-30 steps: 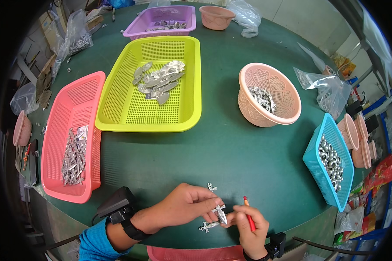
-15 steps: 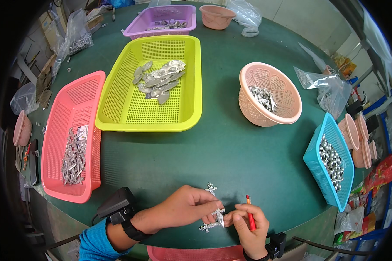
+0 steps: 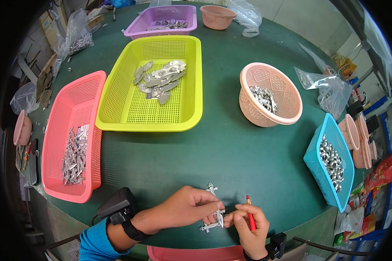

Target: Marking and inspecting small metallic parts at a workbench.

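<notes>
I had the round green bench (image 3: pixel 231 152) filling most of the view, and on it, working down in size, sat the yellow basket (image 3: pixel 130 113) with a loose heap of flat silvery stampings, the long pink basket (image 3: pixel 56 169) at my left holding a pile of thin metal pieces, the purple basket (image 3: pixel 137 29) at the far edge, the round peach bowl (image 3: pixel 287 115) with small metal bits inside, and the blue basket (image 3: pixel 318 169) at my right full of shiny rings. Close to the near edge, my left hand (image 3: pixel 185 208) was closed in a pinch on a small silver cross-shaped metal part (image 3: pixel 219 216), held just above the bench between both hands. My right hand (image 3: pixel 248 224) was curled shut around a slim red tool (image 3: pixel 250 213), its tip pointing up and away, with the fingertips touching the same part. A second cross piece (image 3: pixel 211 189) lay on the bench just beyond the left fingers, and another lay partly hidden under the held one. As I judged it, doing this step well meant keeping the left pinch firm near the middle of the part so it could not swivel, resting both wrists on the bench for steadiness, and keeping the work low over the surface, so a slip would cost nothing.
</notes>
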Demonstrator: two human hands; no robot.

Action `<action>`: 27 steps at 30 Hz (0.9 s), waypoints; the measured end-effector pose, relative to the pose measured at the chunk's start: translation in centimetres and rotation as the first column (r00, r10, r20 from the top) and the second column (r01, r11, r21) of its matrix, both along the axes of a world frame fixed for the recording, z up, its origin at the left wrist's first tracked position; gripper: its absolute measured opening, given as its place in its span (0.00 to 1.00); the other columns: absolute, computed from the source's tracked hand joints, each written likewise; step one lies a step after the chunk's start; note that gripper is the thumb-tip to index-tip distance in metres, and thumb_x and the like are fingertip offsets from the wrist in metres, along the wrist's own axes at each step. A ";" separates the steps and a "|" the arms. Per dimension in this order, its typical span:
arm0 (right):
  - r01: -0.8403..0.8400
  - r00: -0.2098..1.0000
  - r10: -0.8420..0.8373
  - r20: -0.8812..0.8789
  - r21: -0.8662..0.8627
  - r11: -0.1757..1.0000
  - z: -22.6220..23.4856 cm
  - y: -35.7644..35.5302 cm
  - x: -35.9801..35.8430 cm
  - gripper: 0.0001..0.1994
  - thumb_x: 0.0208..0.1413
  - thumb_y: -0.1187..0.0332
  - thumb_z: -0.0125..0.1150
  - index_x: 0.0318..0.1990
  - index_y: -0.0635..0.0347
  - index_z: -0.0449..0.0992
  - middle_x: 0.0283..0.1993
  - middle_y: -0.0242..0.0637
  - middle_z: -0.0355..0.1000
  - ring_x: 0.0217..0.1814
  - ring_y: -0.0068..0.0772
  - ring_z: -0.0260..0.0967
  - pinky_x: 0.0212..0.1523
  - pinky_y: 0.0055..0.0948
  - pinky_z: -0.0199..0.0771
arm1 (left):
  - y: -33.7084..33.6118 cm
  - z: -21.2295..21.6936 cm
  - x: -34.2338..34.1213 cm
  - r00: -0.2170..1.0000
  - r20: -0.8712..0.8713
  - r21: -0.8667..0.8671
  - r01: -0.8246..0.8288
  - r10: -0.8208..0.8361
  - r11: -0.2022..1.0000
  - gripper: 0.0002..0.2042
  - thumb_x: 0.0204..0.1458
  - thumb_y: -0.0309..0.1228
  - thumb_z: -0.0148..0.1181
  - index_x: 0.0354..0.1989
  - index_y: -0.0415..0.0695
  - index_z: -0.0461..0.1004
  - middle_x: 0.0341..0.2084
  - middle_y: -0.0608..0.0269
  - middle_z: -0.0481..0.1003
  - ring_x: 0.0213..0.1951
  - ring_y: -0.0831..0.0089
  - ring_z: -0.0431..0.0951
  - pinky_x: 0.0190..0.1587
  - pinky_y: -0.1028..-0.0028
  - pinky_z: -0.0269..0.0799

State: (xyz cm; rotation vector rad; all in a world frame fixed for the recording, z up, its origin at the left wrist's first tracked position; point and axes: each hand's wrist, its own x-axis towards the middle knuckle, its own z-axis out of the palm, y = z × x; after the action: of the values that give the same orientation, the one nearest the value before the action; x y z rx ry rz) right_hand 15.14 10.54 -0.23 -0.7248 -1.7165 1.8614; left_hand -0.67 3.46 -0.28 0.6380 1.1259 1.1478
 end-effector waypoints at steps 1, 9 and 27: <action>0.000 1.000 0.000 0.010 -0.001 1.000 0.0 0.0 0.0 0.09 0.47 0.80 0.42 0.37 0.68 0.59 0.24 0.44 0.66 0.25 0.28 0.65 0.28 0.25 0.67 | 0.0 0.0 0.0 1.000 0.000 0.000 0.000 0.000 1.000 0.10 0.47 0.30 0.46 0.30 0.33 0.68 0.18 0.62 0.70 0.22 0.80 0.70 0.25 0.82 0.67; 0.002 1.000 -0.002 0.010 -0.004 1.000 0.0 0.0 0.0 0.08 0.47 0.80 0.42 0.37 0.68 0.59 0.24 0.44 0.66 0.24 0.27 0.64 0.28 0.24 0.67 | 0.1 0.0 -0.1 1.000 0.000 -0.007 0.001 -0.001 1.000 0.10 0.46 0.28 0.45 0.32 0.33 0.67 0.19 0.60 0.70 0.23 0.79 0.70 0.26 0.82 0.67; -0.084 0.991 0.080 0.111 0.029 0.996 -0.6 0.4 1.3 0.20 0.52 0.61 0.37 0.45 0.70 0.57 0.21 0.37 0.63 0.18 0.22 0.58 0.19 0.20 0.59 | -0.3 0.1 0.1 0.988 -0.148 -0.021 0.029 -0.032 0.999 0.09 0.47 0.25 0.44 0.33 0.35 0.68 0.21 0.61 0.71 0.24 0.80 0.71 0.28 0.83 0.68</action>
State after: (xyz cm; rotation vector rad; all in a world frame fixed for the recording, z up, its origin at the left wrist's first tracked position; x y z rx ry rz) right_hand 16.47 10.96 -0.79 -0.7663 -1.8676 1.8743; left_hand -0.52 3.20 -0.20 0.7331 1.2475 1.0764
